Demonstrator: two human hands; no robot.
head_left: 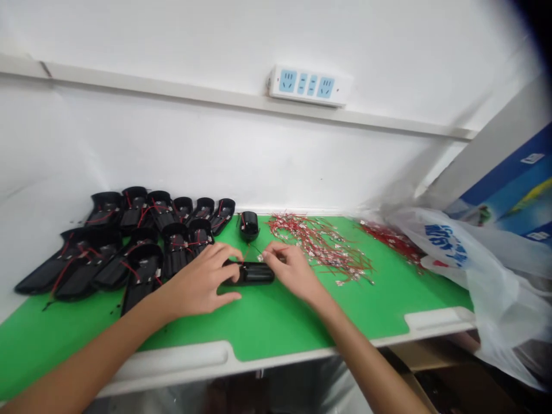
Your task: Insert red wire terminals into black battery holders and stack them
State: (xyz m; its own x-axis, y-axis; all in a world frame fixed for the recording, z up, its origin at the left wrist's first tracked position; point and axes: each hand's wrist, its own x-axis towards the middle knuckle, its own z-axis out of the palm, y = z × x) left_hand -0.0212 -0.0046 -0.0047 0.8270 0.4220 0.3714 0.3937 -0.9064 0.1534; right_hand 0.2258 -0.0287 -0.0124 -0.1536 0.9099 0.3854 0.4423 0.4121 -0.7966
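Note:
A black plastic housing [257,273] lies on the green table top between my two hands. My left hand [209,280] is at its left end, fingers apart and curled over it, with the thumb stretched out in front. Above the right end of the housing, my right hand [291,267] pinches a thin dark wire [255,249] between thumb and fingertips. Just behind stands a small black part [249,225]. To the right of it spreads a loose pile of red wires with small metal pieces [319,241].
Several black housings with red wires [144,270] crowd the left side. More red wires [392,241] lie at the right beside a white plastic bag [487,276]. A socket strip [308,86] hangs on the wall. The green table [293,333] has a white front edge.

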